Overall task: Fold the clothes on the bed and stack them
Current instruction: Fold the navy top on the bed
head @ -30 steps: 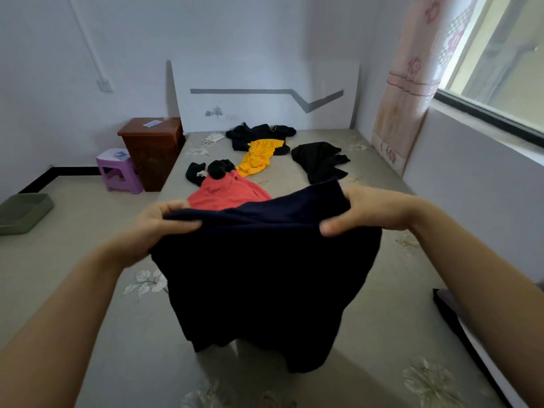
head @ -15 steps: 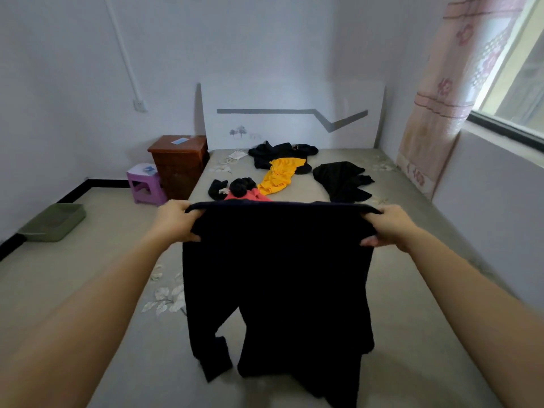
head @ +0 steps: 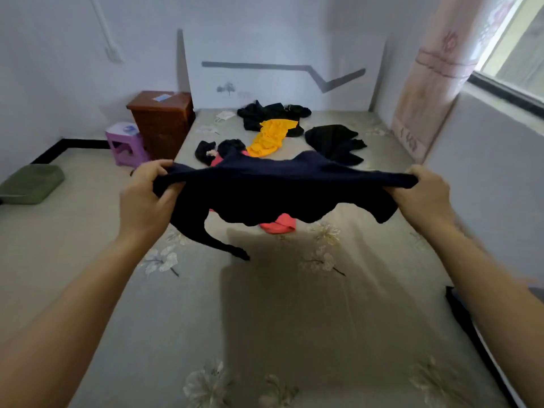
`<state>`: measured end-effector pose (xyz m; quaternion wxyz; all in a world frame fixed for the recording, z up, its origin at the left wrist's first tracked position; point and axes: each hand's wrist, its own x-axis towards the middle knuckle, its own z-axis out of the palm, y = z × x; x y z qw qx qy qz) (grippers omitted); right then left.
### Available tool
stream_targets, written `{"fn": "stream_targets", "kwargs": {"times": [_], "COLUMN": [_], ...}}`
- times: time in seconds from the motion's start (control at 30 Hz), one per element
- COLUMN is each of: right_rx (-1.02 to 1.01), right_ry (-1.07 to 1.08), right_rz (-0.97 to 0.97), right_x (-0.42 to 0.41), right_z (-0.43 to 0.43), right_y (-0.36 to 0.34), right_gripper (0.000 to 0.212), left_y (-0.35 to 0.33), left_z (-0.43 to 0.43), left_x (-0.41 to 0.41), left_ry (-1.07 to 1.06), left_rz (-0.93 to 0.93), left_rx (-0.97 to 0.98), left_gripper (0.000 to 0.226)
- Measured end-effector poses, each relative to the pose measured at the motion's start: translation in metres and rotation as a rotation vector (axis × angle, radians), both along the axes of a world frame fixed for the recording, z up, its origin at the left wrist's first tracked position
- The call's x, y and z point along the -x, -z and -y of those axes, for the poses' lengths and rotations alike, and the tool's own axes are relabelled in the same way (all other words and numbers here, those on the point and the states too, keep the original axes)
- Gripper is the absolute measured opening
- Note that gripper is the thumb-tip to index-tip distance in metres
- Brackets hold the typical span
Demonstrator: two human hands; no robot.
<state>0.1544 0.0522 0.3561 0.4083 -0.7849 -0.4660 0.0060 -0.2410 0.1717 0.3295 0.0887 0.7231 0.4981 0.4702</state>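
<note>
Swinging up from hanging, the dark garment [head: 279, 195] is now billowing flat above the bed [head: 294, 334], its long axis running sideways between the left hand [head: 144, 201] and right hand [head: 424, 195], each gripping one end.

The red garment [head: 279, 225] lies mostly hidden behind the navy garment [head: 279, 189]. A dark item [head: 462, 309], lower right, partly covered; identity undetermined.

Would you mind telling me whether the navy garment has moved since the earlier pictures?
Yes: the navy garment, which hung down, has swung up and forward, billowing over the red garment on the bed.
</note>
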Motion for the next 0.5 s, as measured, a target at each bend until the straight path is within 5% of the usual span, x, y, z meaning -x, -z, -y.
{"fn": "stream_targets", "kwargs": {"times": [0.3, 0.5], "right_rx": [0.615, 0.937], "right_ry": [-0.285, -0.328], "right_rz": [-0.13, -0.215], "right_x": [0.031, 0.055], "right_z": [0.075, 0.139], "right_y": [0.174, 0.285], "right_gripper": [0.028, 0.016], "left_y": [0.189, 0.289], "left_z": [0.099, 0.169], "left_x": [0.045, 0.061], "left_ry": [0.153, 0.222], "left_rz": [-0.366, -0.666], "left_rx": [0.725, 0.992], "left_gripper": [0.022, 0.013]}}
